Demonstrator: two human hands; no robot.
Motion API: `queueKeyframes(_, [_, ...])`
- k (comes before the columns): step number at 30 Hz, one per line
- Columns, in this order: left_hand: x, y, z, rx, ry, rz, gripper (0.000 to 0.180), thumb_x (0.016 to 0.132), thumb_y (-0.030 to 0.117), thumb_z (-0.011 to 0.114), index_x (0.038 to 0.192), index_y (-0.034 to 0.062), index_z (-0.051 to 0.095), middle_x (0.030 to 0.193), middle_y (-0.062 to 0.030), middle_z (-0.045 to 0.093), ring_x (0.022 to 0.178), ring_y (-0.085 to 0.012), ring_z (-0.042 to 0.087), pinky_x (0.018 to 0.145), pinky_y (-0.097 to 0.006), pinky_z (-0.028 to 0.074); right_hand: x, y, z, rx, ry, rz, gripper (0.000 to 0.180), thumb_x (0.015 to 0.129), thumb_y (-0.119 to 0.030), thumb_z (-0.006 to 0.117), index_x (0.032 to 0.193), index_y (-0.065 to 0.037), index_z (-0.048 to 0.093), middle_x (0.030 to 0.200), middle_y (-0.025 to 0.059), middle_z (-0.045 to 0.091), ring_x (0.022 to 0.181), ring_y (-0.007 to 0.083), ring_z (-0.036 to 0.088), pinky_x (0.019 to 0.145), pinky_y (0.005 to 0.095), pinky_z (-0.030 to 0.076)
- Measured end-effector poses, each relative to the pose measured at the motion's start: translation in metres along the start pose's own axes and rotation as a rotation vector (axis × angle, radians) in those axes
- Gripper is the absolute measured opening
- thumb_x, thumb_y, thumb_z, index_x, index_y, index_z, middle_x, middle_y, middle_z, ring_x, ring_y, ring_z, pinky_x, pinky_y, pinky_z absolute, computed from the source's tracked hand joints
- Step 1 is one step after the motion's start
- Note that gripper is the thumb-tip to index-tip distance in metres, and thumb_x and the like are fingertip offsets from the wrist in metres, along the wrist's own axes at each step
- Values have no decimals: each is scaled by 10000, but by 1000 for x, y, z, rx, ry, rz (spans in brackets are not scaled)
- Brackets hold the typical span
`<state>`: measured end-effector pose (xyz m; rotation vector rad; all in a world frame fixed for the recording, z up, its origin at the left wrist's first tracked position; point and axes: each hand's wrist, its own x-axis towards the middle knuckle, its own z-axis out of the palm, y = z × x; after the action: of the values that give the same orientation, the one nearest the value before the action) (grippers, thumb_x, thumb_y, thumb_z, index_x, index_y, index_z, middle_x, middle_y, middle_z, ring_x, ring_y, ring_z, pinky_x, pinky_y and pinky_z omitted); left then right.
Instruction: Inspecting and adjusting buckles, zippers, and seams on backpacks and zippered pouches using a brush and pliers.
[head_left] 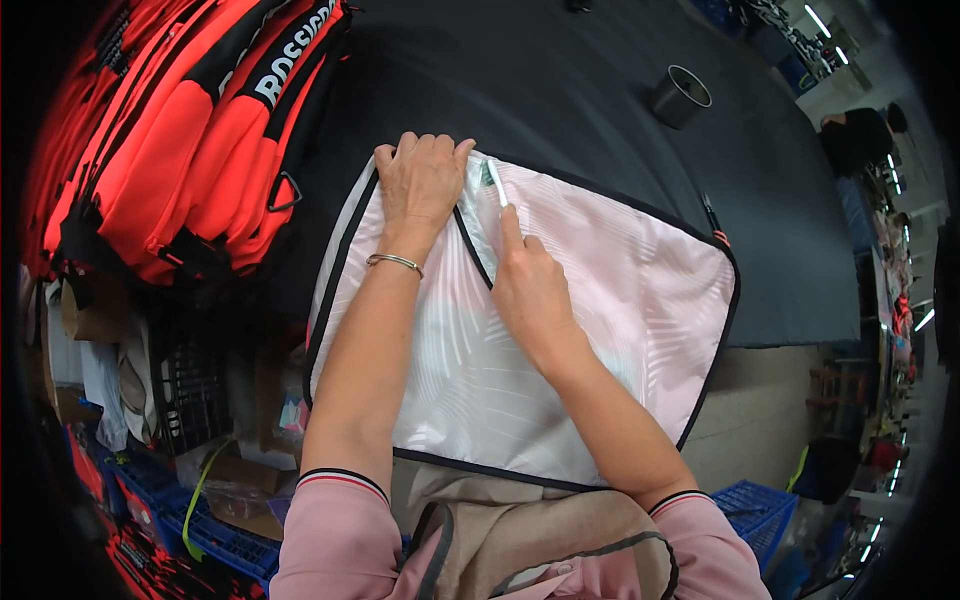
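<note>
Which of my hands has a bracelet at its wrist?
Your left hand, on the pale fabric, wears the silvery bracelet; your right hand has none.

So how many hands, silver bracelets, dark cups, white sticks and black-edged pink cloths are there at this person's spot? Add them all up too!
Hands, left hand and right hand: 2
Silver bracelet: 1
Dark cup: 1
White stick: 1
Black-edged pink cloth: 1
Total: 6
</note>
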<state>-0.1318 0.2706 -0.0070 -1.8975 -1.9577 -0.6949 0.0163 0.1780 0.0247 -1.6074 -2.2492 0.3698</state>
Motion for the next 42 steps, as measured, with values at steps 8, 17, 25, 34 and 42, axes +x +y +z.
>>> queueKeyframes(8, [11,10,2,-8,-9,4,393,950,404,508,766,112,696,766,-20,669,813,-207,585,783,-403,372,-20,7,-12,10,-14,-15,567,768,55,495,1330,70,421,801,276,603,693,439,638,638,491,537])
queueKeyframes(17, [-5,-13,-3,-339,55,-1,210,908,297,598,876,92,627,872,-55,636,921,-249,581,877,-404,372,-34,19,6,118,-138,-98,573,776,9,512,1320,117,370,876,308,619,745,443,645,662,486,544])
queueKeyframes(25, [-38,-1,-61,-45,-373,-55,740,830,243,663,1465,121,305,1517,-113,310,1438,-331,203,1115,-644,87,-39,17,4,96,-142,-76,593,779,8,519,1343,90,357,869,290,618,712,428,652,639,480,550])
queueKeyframes(34, [-34,-14,-50,-238,-272,31,750,804,180,657,1474,207,321,1513,-114,332,1424,-358,226,1101,-609,205,-28,45,-16,254,-98,-115,474,789,14,503,1261,48,526,810,283,633,701,424,640,656,485,530])
queueKeyframes(42, [-42,-23,-45,-322,-297,-55,783,778,172,700,1471,243,341,1520,-97,332,1443,-318,201,1141,-579,140,-26,23,-34,17,-230,-84,501,788,21,518,1289,39,515,805,232,618,655,412,629,624,467,526])
